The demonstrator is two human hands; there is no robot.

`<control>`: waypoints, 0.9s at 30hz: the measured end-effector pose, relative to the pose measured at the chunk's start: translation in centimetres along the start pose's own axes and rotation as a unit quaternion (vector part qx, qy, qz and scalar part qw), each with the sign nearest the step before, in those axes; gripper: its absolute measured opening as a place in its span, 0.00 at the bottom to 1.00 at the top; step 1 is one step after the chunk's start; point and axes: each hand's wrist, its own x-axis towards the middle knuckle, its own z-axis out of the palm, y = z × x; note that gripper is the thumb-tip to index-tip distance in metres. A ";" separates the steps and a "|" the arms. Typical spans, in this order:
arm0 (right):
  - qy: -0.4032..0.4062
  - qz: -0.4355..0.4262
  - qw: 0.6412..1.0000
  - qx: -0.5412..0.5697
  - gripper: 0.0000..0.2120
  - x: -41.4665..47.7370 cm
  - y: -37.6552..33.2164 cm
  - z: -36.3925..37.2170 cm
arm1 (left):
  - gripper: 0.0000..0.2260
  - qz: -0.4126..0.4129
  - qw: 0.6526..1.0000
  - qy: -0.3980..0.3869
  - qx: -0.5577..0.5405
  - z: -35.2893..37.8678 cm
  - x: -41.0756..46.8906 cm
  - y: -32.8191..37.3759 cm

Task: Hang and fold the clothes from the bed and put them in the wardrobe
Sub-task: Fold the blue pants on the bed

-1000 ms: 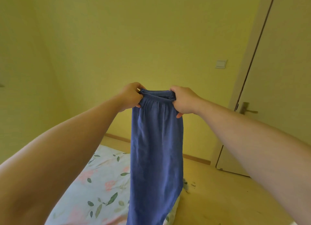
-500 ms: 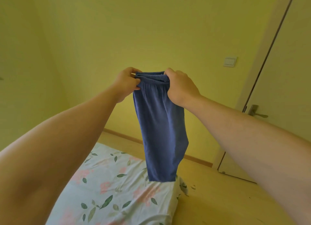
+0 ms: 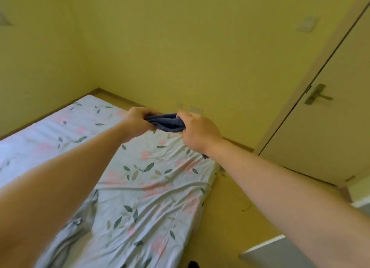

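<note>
Between left hand [image 3: 137, 122] and right hand [image 3: 197, 133] — blue garment [image 3: 166, 124], bunched, over bed [image 3: 154, 189].

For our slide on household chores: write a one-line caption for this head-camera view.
Bedroom chore: left hand and right hand grip a bunched blue garment over a floral-sheeted bed.

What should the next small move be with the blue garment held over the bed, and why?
Probably lower both hands and spread the blue garment flat on the bed for folding. The left hand and right hand each grip one end of its bunched edge over the flowered sheet. The rest of the cloth is mostly hidden behind the right wrist, so it is not yet laid out.
</note>
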 end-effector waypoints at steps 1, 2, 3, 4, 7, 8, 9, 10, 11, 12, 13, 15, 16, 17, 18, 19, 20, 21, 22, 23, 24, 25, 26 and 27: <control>-0.024 0.000 1.000 0.002 0.13 -1.4 -1.7 2.4 | 0.12 0.000 0.999 -0.017 0.051 0.1 -2.3 -2.7; -0.054 -0.001 0.999 0.003 0.17 -2.8 -3.4 4.8 | 0.08 0.001 0.994 -0.032 0.107 0.2 -4.6 -5.5; -0.091 0.000 0.996 0.006 0.22 -4.2 -5.3 7.2 | 0.06 0.002 0.985 -0.046 0.165 0.3 -6.9 -8.3; -0.128 0.005 0.992 0.010 0.26 -5.6 -7.1 9.5 | 0.04 0.005 0.974 -0.063 0.219 0.3 -9.2 -11.0; -0.228 0.028 0.973 0.005 0.29 -9.3 -12.6 15.8 | 0.04 -0.023 0.945 -0.098 0.312 0.2 -16.4 -18.5; -0.256 0.036 0.966 0.003 0.27 -10.4 -14.4 17.6 | 0.05 -0.039 0.941 -0.104 0.321 0.1 -18.8 -20.7; -0.287 0.042 0.957 0.006 0.23 -11.5 -16.2 19.2 | 0.06 -0.055 0.937 -0.112 0.325 -0.1 -21.3 -22.6; -0.321 0.049 0.946 0.011 0.18 -12.7 -18.1 20.7 | 0.07 -0.075 0.933 -0.124 0.329 -0.3 -23.9 -24.3; -0.352 0.056 0.934 0.016 0.13 -13.9 -19.9 22.1 | 0.08 -0.094 0.929 -0.136 0.331 -0.6 -26.4 -26.0; -0.380 0.064 0.923 0.021 0.08 -15.0 -21.8 23.5 | 0.09 -0.111 0.924 -0.146 0.336 -0.9 -28.8 -27.4; -0.404 0.072 0.912 0.027 0.05 -16.2 -23.7 24.8 | 0.09 -0.128 0.917 -0.157 0.343 -1.2 -31.1 -28.6; -0.449 0.086 0.888 0.049 0.06 -18.4 -27.4 27.6 | 0.12 -0.166 0.902 -0.178 0.357 -2.1 -35.6 -30.7; -0.471 0.088 0.876 0.061 0.08 -19.5 -29.0 29.0 | 0.14 -0.185 0.895 -0.189 0.360 -2.5 -37.7 -31.5; -0.494 0.087 0.862 0.072 0.09 -20.6 -30.7 30.1 | 0.15 -0.204 0.887 -0.201 0.361 -2.9 -39.9 -32.1; -0.513 0.082 0.851 0.078 0.08 -21.6 -32.2 31.0 | 0.16 -0.221 0.881 -0.208 0.363 -3.3 -41.8 -32.6; -0.533 0.074 0.839 0.078 0.06 -22.7 -33.6 31.9 | 0.17 -0.236 0.874 -0.212 0.369 -3.7 -43.7 -33.0; -0.550 0.062 0.829 0.077 0.04 -23.8 -35.0 32.7 | 0.17 -0.251 0.866 -0.218 0.374 -4.0 -45.4 -33.3; -0.563 0.052 0.821 0.082 0.04 -24.8 -36.2 33.3 | 0.16 -0.264 0.858 -0.227 0.378 -4.3 -46.9 -33.7; -0.577 0.041 0.811 0.085 0.07 -25.9 -37.3 33.8 | 0.15 -0.276 0.849 -0.240 0.382 -4.6 -48.3 -34.0; -0.592 0.031 0.801 0.085 0.07 -26.9 -38.3 34.3 | 0.15 -0.284 0.839 -0.257 0.387 -4.8 -49.5 -34.3; -0.605 0.020 0.792 0.083 0.05 -27.8 -39.2 34.5 | 0.15 -0.287 0.828 -0.275 0.395 -5.0 -50.5 -34.5; -0.615 0.012 0.784 0.085 0.04 -28.5 -40.0 34.7 | 0.16 -0.285 0.818 -0.291 0.406 -5.2 -51.4 -34.7; -0.623 0.008 0.777 0.092 0.05 -29.1 -40.5 34.9 | 0.17 -0.284 0.808 -0.305 0.416 -5.3 -52.1 -34.9; -0.628 0.001 0.772 0.098 0.08 -29.5 -40.9 35.0 | 0.18 -0.282 0.801 -0.314 0.425 -5.3 -52.5 -35.1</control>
